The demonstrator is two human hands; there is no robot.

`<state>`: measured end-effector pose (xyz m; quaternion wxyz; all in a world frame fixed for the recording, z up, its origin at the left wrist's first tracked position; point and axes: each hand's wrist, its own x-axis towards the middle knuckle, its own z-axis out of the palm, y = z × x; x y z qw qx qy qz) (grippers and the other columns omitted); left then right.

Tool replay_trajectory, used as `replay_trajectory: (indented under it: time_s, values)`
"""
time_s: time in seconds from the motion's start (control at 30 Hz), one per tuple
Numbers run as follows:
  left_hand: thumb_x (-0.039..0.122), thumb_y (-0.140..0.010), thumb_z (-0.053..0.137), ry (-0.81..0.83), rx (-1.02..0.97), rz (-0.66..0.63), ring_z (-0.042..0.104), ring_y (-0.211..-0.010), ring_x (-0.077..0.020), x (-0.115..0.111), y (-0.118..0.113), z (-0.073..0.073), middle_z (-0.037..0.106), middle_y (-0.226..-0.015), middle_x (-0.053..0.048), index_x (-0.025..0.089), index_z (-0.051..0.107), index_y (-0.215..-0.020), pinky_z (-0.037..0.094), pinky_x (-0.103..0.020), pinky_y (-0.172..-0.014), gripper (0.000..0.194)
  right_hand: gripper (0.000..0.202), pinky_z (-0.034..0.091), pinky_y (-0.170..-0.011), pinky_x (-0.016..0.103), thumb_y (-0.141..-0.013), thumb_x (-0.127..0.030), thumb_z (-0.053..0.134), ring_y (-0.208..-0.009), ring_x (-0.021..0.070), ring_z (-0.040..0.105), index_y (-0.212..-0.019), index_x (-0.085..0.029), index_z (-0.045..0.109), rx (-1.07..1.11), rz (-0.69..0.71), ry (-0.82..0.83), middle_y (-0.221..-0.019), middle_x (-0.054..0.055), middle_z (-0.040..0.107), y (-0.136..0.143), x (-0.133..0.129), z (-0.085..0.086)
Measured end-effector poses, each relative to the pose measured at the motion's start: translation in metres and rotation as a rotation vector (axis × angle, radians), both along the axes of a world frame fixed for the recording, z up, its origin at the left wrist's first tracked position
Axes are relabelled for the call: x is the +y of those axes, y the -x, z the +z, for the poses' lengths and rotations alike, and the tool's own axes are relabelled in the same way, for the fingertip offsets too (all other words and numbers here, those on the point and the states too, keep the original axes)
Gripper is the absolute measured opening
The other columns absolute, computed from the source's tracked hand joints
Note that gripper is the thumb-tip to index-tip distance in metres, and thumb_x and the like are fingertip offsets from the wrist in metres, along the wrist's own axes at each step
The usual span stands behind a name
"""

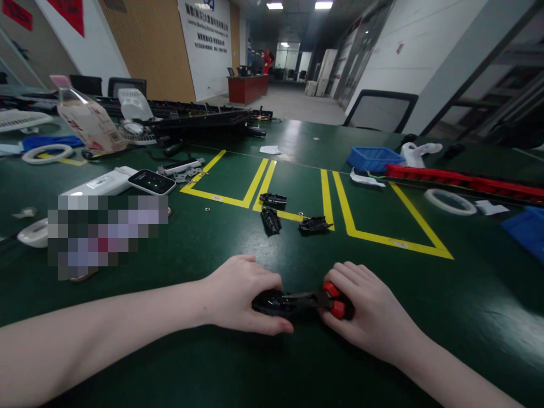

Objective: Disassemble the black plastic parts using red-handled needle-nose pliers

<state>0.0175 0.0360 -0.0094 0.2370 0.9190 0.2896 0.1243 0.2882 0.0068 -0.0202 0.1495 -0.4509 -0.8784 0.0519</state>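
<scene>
Pink-capped bottle (90, 122) at left, blue tray (369, 165) and white ring (455, 211) at right, mesh-backed chair (381, 111) behind

Dim, ceiling lamps (323, 5) overhead, glare on tabletop (229, 241)

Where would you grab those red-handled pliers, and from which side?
Probably by the red handles, from the right, where the right hand grips them: the handles point that way, while the metal nose of the pliers points left, toward the black piece in the left hand.

Pliers (312, 298) seemingly blurred; handle ends hidden.
</scene>
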Motion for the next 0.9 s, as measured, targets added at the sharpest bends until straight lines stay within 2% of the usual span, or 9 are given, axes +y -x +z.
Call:
replay_trajectory:
  time_s: [0.53, 0.9]
  values:
    - [0.067, -0.086, 0.063, -0.086, 0.008, -0.037, 0.065, -0.064, -0.0145, 0.0001, 0.0001, -0.0036, 0.068, -0.071, 0.003, 0.019, 0.063, -0.087, 0.036, -0.029, -0.063, 0.048, 0.015, 0.042, -0.062, 0.033, -0.079, -0.026, 0.067, -0.072, 0.0193, 0.054, -0.086, -0.022, 0.054, 0.006, 0.041, 0.009, -0.082, 0.003, 0.061, -0.0007, 0.0008, -0.0003]
    - [0.069, -0.088, 0.059, -0.06, -0.029, -0.109, 0.061, -0.061, -0.0128, 0.004, 0.0004, -0.0056, 0.066, -0.069, 0.004, 0.018, 0.062, -0.081, 0.034, -0.028, -0.063, 0.052, 0.015, 0.041, -0.062, 0.033, -0.079, -0.024, 0.065, -0.072, 0.0193, 0.052, -0.085, -0.022, 0.052, 0.003, 0.041, -0.015, -0.08, 0.003, 0.059, -0.0009, 0.0004, -0.0018]
